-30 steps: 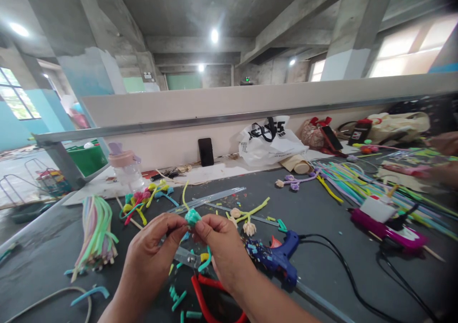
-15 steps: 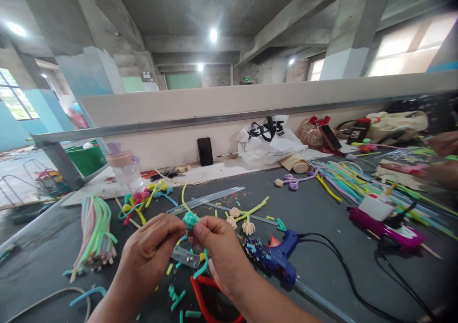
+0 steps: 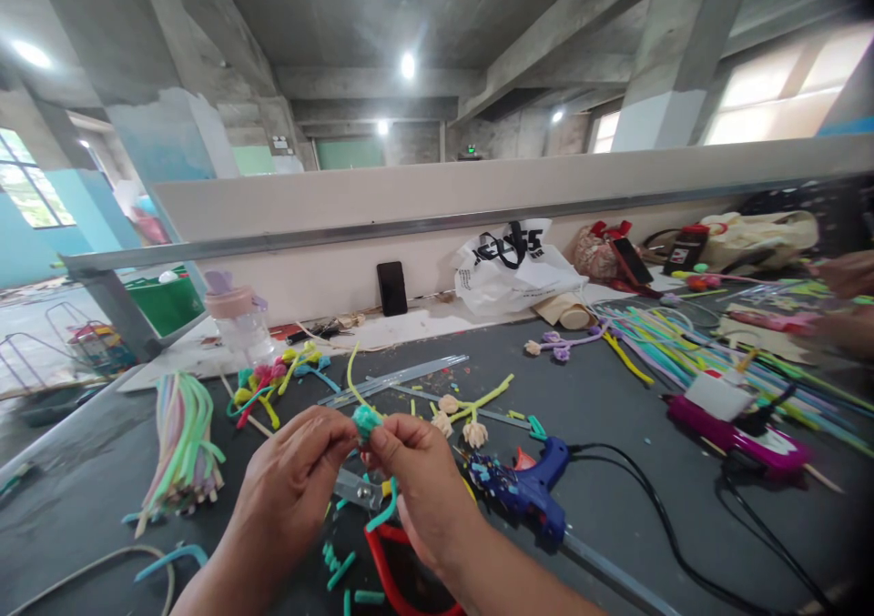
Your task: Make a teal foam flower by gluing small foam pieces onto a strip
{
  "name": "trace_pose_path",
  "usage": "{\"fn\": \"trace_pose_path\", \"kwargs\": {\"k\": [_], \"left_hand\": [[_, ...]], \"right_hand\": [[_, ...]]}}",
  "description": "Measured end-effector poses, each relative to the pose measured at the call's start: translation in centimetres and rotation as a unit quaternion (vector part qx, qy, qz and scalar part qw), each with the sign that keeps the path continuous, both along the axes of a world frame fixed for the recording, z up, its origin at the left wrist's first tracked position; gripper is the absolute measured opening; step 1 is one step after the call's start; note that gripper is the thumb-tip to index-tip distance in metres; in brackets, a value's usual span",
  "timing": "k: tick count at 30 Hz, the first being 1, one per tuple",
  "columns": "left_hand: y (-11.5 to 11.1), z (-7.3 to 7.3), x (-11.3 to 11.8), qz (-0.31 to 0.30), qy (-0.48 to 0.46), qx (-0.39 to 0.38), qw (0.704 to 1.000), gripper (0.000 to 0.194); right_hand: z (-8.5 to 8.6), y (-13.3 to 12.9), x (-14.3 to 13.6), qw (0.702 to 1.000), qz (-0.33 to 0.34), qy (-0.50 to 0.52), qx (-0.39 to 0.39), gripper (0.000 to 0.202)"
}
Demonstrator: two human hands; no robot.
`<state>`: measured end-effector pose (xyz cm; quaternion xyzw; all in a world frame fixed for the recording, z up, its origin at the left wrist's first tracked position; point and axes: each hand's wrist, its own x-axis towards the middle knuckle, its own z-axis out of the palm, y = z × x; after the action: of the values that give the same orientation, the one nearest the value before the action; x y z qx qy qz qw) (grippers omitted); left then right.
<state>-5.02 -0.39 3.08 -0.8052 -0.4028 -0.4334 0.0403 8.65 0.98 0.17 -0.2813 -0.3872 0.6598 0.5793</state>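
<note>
Between my two hands is a small teal pipe-cleaner flower bud (image 3: pixel 367 420). My left hand (image 3: pixel 290 484) pinches its left side with thumb and forefinger. On the other side, my right hand (image 3: pixel 427 484) grips the bud with its thumb and bent fingers; a teal stem (image 3: pixel 388 505) hangs below that hand. Red-handled scissors (image 3: pixel 383 570) lie beneath the hands, partly covered. Teal pipe-cleaner snippets (image 3: pixel 340 570) are scattered around them. Just right of my right hand lies a blue glue gun (image 3: pixel 536 498). Behind it rests a yellow-green stem with cream flowers (image 3: pixel 476 433).
A pipe-cleaner bundle (image 3: pixel 184 439) stands at left, near colourful finished flowers (image 3: pixel 273 379). Clear glue sticks (image 3: pixel 402 381) lie behind my hands. A phone (image 3: pixel 391 288) leans at the back beside a white bag (image 3: pixel 512 275). At right are a magenta glue gun (image 3: pixel 744 439) and another person's hands (image 3: pixel 847 302).
My left hand has shifted slightly to the right and turned a little. The teal bud has tilted slightly between the fingers. Everything else on the table looks the same.
</note>
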Motion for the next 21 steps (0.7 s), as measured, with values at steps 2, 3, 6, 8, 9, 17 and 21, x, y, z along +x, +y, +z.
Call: {"fn": "trace_pose_path", "kwargs": {"k": [2, 3, 6, 8, 9, 17, 21], "left_hand": [[0.0, -0.2, -0.1, -0.001, -0.021, -0.01, 1.0, 0.009], [-0.1, -0.2, -0.1, 0.001, -0.034, -0.015, 0.999, 0.008], [-0.2, -0.4, -0.3, 0.03, -0.093, -0.035, 0.995, 0.012], [-0.2, -0.5, -0.2, 0.044, -0.133, -0.047, 0.989, 0.012], [-0.2, -0.5, -0.2, 0.042, -0.145, -0.054, 0.987, 0.01], [-0.1, -0.4, 0.7, 0.013, -0.145, -0.08, 0.986, 0.008], [-0.4, -0.2, 0.9, 0.02, -0.125, -0.091, 0.988, 0.013]], "right_hand": [[0.1, 0.1, 0.0, 1.0, -0.003, 0.014, -0.008, 0.029], [0.1, 0.2, 0.1, 1.0, -0.005, 0.021, -0.012, 0.028], [0.2, 0.3, 0.2, 0.999, -0.006, 0.04, -0.018, 0.028], [0.2, 0.4, 0.2, 0.999, -0.003, 0.047, -0.012, 0.027], [0.2, 0.4, 0.2, 0.999, -0.002, 0.046, -0.008, 0.027], [-0.2, 0.4, 0.2, 1.0, -0.011, -0.006, 0.02, 0.026], [-0.5, 0.5, 0.2, 0.999, -0.014, -0.018, 0.032, 0.024]]}}
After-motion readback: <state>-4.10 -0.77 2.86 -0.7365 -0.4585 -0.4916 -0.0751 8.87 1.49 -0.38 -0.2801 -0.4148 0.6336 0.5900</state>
